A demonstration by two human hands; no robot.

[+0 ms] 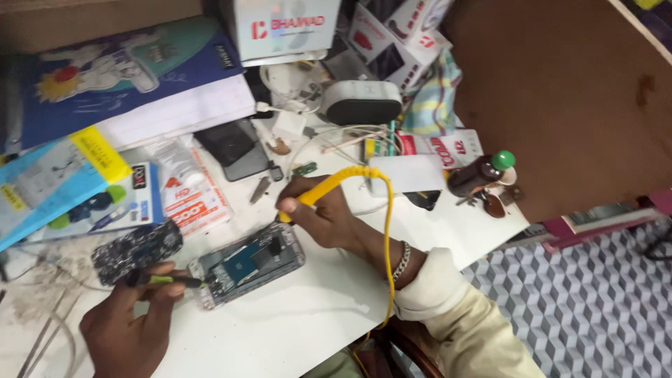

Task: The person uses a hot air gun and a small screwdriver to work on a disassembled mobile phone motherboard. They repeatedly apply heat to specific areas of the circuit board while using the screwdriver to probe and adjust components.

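Both hands were closed on tools over the opened phone (246, 264) near the worktop's (308, 329) front edge, left hand (129, 322) gripping a screwdriver (168, 280), right hand (322, 213) a yellow-handled soldering iron (329, 183), whose tip probably wanted a light, brief touch.

Small phone-repair workbench. White table (308, 315) crowded with an opened phone (248, 264), yellow soldering iron (329, 185) on a coiled lead, spare handsets (234, 147), accessory boxes (287, 28), loose cables (329, 136), a green-capped bottle (483, 171). Patterned floor (588, 280) alongside.
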